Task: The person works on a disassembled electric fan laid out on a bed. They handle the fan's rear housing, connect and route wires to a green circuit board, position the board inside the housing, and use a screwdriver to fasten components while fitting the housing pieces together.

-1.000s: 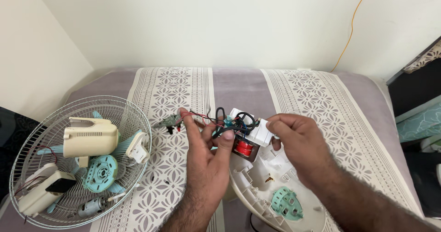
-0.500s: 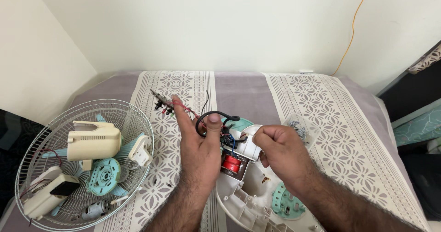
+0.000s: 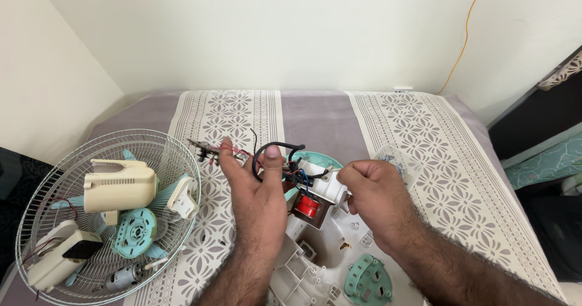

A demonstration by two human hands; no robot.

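Both hands, left [image 3: 257, 184] and right [image 3: 371, 188], clamp the wired switch block [image 3: 318, 191] between them.

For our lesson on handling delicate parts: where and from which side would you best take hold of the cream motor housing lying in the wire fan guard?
Grip the cream motor housing across its broad rounded body, coming from above. It lies on its side atop the loose parts in the wire fan guard, so its upper surface is exposed, while the guard's rim probably hinders a sideways approach. Neither the left hand nor the right hand is near it.
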